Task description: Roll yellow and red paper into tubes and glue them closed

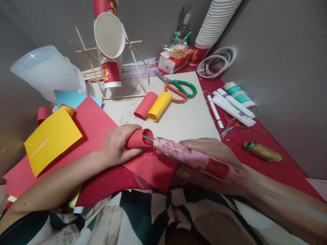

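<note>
Nearest the camera, the right hand [212, 148] was closed around the body of a pink glue gun [199, 160], which lay low and pointed left. Its nozzle [148, 138] sat at the mouth of a red paper roll [138, 139]. The left hand [119, 144] was wrapped over that roll, fingers curled on top and pinning it against a loose red sheet [94, 122] at the near edge of the tabletop [255, 136]. Whether the nozzle touched the paper could not be told.

Assessment: the join would be soundest with the left hand pressing the overlap flat, fingertips clear of the nozzle, and the glue laid as a thin line along the seam rather than a blob at the opening.

A yellow sheet [51, 137] lay to the left, overlapping the red one. Beyond the hands, on a grey board [178, 119], a finished red tube [145, 105] and a yellow tube [160, 106] lay touching side by side, with green-and-orange scissors [178, 86] just behind them. White glue sticks [231, 105] lay to the right, off the board.

At the far edge stood a frame of wooden sticks [133, 51] carrying a tilted paper cup [108, 34]. A tall stack of cups [217, 23] leaned against the wall.
</note>
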The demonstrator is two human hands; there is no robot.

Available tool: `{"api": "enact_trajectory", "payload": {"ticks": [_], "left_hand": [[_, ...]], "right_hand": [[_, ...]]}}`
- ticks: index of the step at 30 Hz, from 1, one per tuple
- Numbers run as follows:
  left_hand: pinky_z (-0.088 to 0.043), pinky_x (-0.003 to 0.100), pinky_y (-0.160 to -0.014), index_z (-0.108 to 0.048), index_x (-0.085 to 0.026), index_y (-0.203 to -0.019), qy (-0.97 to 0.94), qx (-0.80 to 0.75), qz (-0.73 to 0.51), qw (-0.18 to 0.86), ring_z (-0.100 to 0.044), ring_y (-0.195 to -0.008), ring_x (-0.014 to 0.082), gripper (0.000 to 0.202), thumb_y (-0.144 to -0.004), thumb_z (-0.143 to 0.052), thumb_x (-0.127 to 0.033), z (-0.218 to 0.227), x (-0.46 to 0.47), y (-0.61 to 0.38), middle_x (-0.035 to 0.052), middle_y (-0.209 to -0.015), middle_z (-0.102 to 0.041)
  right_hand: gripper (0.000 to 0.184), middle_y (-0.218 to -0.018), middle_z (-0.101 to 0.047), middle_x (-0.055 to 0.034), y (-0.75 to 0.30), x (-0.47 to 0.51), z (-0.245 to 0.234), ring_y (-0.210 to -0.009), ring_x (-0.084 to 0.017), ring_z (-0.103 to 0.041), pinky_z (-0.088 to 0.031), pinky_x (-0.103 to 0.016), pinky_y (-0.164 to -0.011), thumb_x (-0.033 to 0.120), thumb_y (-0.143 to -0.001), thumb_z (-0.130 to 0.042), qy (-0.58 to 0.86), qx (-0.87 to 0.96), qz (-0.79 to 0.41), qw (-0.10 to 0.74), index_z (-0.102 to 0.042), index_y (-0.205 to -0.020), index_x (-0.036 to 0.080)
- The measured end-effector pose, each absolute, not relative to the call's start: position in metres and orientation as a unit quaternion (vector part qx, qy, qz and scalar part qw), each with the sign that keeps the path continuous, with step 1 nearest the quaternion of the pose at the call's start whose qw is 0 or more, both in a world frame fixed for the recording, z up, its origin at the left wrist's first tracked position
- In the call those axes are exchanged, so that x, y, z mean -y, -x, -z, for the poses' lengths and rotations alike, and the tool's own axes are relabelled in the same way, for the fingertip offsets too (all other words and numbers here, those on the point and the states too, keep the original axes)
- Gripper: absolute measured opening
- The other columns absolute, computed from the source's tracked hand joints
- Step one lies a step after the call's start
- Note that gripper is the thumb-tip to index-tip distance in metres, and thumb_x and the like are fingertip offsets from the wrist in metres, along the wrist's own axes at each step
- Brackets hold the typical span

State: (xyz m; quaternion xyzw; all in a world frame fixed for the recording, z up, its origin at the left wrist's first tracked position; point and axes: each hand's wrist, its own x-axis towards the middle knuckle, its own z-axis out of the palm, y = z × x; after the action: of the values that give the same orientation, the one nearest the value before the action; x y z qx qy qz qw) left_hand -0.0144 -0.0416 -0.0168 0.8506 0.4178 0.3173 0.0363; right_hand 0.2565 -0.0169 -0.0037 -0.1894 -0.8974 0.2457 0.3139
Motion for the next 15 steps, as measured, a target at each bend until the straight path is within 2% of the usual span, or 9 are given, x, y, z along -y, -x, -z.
{"api": "enact_trajectory", "payload": {"ticks": [7, 11, 15], "left_hand": [[-0.059, 0.034, -0.074, -0.055, -0.017, -0.121, -0.852, -0.415, -0.318, 0.022, -0.073, -0.092, 0.0233, 0.047, -0.085, -0.070, -0.044, 0.0200, 0.0409, 0.0145, 0.0126, -0.107, -0.074], [-0.060, 0.034, -0.073, -0.055, -0.017, -0.120, -0.852, -0.414, -0.320, 0.018, -0.073, -0.090, 0.0234, 0.047, -0.085, -0.070, -0.045, 0.0193, 0.0412, 0.0146, 0.0126, -0.105, -0.074], [-0.060, 0.034, -0.073, -0.055, -0.016, -0.119, -0.851, -0.416, -0.320, 0.019, -0.073, -0.090, 0.0238, 0.048, -0.084, -0.072, -0.044, 0.0186, 0.0417, 0.0149, 0.0129, -0.105, -0.074]], "right_hand": [[0.041, -0.062, -0.059, 0.0019, -0.2546, 0.0159, 0.0094, -0.052, -0.010, -0.051, -0.037, -0.025, -0.049, 0.050, -0.102, -0.042, 0.195, 0.892, -0.221, 0.341, -0.056, -0.077, 0.020], [0.040, -0.067, -0.065, -0.0001, -0.2551, 0.0156, 0.0119, -0.056, -0.011, -0.058, -0.040, -0.024, -0.051, 0.050, -0.102, -0.043, 0.200, 0.894, -0.230, 0.329, -0.060, -0.082, 0.019], [0.041, -0.068, -0.067, -0.0009, -0.2558, 0.0154, 0.0104, -0.056, -0.011, -0.060, -0.040, -0.024, -0.050, 0.049, -0.102, -0.043, 0.195, 0.895, -0.218, 0.337, -0.060, -0.078, 0.019]]}}
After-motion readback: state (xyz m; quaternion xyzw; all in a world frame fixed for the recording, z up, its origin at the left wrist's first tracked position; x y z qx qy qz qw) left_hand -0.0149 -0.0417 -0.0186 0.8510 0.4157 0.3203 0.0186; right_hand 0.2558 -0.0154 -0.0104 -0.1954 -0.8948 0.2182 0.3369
